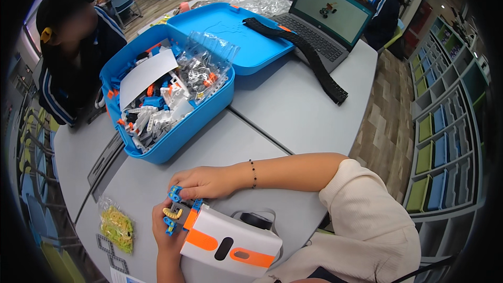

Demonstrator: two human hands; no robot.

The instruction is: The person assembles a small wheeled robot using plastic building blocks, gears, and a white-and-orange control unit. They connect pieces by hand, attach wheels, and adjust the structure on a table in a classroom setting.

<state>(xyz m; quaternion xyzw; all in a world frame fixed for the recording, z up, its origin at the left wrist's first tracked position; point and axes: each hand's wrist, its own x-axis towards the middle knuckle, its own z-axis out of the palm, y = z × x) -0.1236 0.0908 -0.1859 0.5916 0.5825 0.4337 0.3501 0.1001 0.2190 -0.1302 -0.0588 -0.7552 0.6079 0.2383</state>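
A white and orange building-kit model, shaped like a long box with dark oval openings, lies before me on the table. Blue connector pieces and a yellow toothed piece stick out from its grey left end. Reaching in from the right, my right hand is closed on the blue pieces at the far side of that end. On the near left side my left hand has its fingers wrapped around the same end. Some fingertips are hidden behind the pieces. A grey strap or cable loops beside the model.
A blue bin full of loose parts stands beyond my hands, its lid lying behind. A black track hangs across a laptop. A bag of yellow-green pieces and grey frame parts lie left. A person sits across.
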